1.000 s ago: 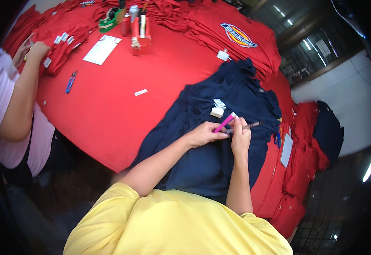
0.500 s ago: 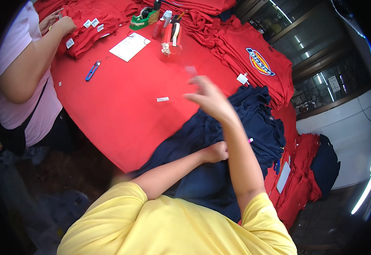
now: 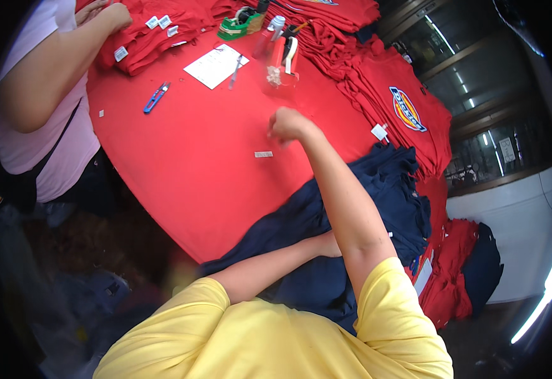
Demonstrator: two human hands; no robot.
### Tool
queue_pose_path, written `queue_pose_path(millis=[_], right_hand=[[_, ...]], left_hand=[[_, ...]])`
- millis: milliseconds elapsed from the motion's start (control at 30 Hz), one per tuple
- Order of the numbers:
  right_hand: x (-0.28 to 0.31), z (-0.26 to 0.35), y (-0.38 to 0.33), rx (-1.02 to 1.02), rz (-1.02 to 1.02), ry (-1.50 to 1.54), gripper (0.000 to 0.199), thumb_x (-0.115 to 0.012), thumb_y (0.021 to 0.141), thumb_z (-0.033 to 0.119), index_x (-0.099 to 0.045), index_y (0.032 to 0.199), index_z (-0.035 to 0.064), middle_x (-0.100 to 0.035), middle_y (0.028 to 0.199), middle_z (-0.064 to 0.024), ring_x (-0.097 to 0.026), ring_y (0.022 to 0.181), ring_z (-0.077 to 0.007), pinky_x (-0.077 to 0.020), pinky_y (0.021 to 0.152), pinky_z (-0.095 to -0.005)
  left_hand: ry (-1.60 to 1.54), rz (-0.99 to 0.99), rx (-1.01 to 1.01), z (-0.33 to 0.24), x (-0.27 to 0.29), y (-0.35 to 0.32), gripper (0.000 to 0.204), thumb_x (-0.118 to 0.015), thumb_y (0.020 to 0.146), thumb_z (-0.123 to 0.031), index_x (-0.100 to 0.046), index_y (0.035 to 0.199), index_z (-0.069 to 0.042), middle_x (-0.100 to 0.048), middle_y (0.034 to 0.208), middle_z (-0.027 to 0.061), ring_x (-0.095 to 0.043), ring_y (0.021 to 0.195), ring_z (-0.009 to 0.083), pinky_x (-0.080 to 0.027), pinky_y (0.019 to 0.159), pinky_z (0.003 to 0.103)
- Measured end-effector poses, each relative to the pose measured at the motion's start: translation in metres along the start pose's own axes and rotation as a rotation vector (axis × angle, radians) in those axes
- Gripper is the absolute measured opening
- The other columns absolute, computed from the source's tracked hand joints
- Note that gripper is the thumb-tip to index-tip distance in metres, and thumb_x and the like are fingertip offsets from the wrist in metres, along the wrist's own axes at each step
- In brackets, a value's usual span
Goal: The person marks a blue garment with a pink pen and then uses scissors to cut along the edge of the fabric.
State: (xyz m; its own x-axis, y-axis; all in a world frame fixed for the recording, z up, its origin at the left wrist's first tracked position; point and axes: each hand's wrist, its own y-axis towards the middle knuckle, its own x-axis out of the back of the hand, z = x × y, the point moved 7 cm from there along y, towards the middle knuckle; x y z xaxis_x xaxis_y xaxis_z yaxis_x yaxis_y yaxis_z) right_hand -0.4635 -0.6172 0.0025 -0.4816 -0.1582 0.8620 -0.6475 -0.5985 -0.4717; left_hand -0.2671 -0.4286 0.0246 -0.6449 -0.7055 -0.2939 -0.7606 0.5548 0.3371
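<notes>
My right hand [image 3: 286,126] is over the red tabletop, its fingers curled and slightly blurred. Anything between them is hidden. Just below and left of it, a small white printed strip [image 3: 263,154] lies flat. My left hand [image 3: 330,245] rests on a dark navy garment [image 3: 276,221] close to my body. The right forearm crosses in front and covers its fingers. Past that forearm, a small white tip [image 3: 390,234] shows against the navy cloth; what it belongs to is out of sight.
Blue thread snips [image 3: 156,98], a white sheet [image 3: 214,67], a pen [image 3: 235,72], a green tape dispenser [image 3: 240,28] and a red tape holder [image 3: 285,60] lie on the red table [image 3: 181,158]. Red shirts [image 3: 408,88] are piled right. A co-worker's arm [image 3: 54,82] is at left.
My right hand has moved slightly left, and its spread fingers have curled in. A pen now shows at the white sheet's right edge. The left hand has slipped further behind my right forearm.
</notes>
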Motion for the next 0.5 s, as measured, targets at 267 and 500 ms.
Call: queue_pose_path(millis=[267, 500], right_hand=[[-0.047, 0.002, -0.066, 0.061, -0.57, 0.262, 0.015, -0.07, 0.076, 0.007, -0.063, 0.087, -0.001, -0.061, 0.088, -0.0165, -0.061, 0.088, -0.0339, -0.0477, 0.078, -0.0412], [-0.046, -0.001, -0.047, -0.061, -0.415, 0.377, 0.013, -0.067, 0.08, 0.009, -0.062, 0.083, -0.0019, -0.064, 0.079, -0.0157, -0.063, 0.08, -0.033, -0.0495, 0.073, -0.0401]], left_hand=[[-0.2, 0.202, 0.143, 0.061, -0.012, 0.021, 0.026, -0.061, 0.092, -0.026, -0.059, 0.106, -0.003, -0.058, 0.091, -0.0002, -0.054, 0.084, 0.0074, -0.044, 0.076, 0.026], [-0.119, 0.163, 0.181, 0.04, -0.004, 0.013, 0.027, -0.063, 0.091, -0.028, -0.06, 0.104, -0.004, -0.058, 0.086, 0.0011, -0.054, 0.08, 0.0085, -0.044, 0.073, 0.028]])
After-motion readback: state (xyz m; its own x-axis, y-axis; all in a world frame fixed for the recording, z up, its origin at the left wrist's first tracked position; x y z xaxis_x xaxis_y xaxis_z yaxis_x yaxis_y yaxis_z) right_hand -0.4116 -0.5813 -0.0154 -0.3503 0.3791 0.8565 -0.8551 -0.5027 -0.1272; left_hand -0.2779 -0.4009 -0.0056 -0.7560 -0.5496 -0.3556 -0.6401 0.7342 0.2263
